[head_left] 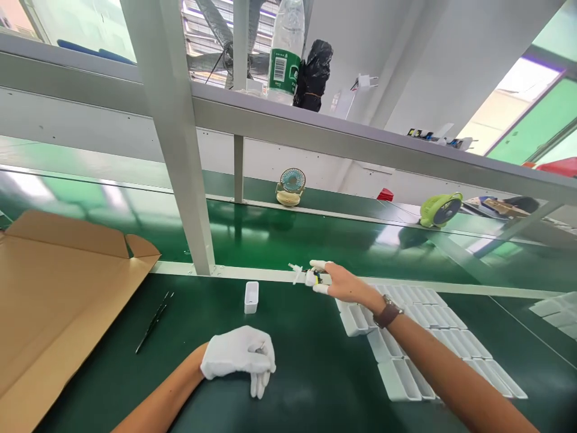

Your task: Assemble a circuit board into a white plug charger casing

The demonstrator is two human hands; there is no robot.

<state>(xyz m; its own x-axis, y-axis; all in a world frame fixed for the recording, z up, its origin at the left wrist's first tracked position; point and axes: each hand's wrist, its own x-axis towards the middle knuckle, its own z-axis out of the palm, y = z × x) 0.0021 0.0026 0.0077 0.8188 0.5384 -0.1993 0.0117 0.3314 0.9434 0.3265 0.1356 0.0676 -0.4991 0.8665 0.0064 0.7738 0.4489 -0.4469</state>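
Note:
My left hand (241, 355), in a white glove, rests on the dark green table with its fingers bent and drawn together; nothing shows in them. My right hand (340, 281) wears white finger covers and a wristwatch (388, 311). Its thumb and forefinger are spread on either side of a small white plastic part with yellow and black pieces (311, 278), at the pale rail. Whether they touch it I cannot tell. A thin white branched piece (296, 272) lies just left of that part. Between my hands, farther back, stands a small white box (251, 297).
White divided trays (399, 379) lie under and beside my right forearm. Black tweezers (154, 323) and a large cardboard box (85, 270) are at left. A metal post (180, 150) rises beyond the rail (256, 275). Across the green belt stand two small fans (291, 186). Overhead, a shelf holds a bottle (285, 60).

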